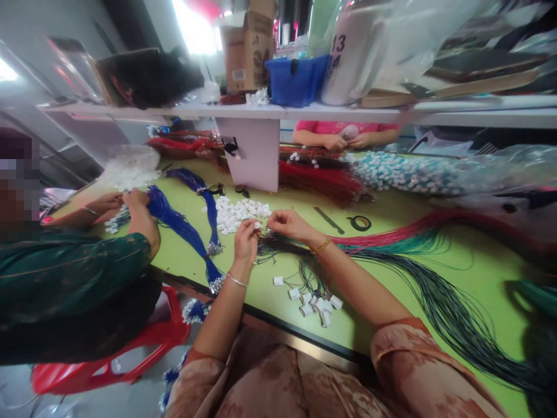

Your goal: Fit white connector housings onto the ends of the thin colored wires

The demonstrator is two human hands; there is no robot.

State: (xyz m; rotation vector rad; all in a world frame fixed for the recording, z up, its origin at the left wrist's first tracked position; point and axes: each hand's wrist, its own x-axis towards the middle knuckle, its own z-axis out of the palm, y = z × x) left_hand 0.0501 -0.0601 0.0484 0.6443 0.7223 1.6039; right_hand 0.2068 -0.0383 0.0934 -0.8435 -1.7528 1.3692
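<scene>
Below packaging (348, 67) marked 13, left fingers (247, 226) pinch a white connector (257, 225); right fingers (278, 217) unclear.

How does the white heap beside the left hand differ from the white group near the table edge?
The heap has many more pieces than the edge group.
Dark wires run to the edge group; none are plain on the heap.
The heap lies beside the left hand, the edge group nearer the front of the green table.
Both are white.
</scene>
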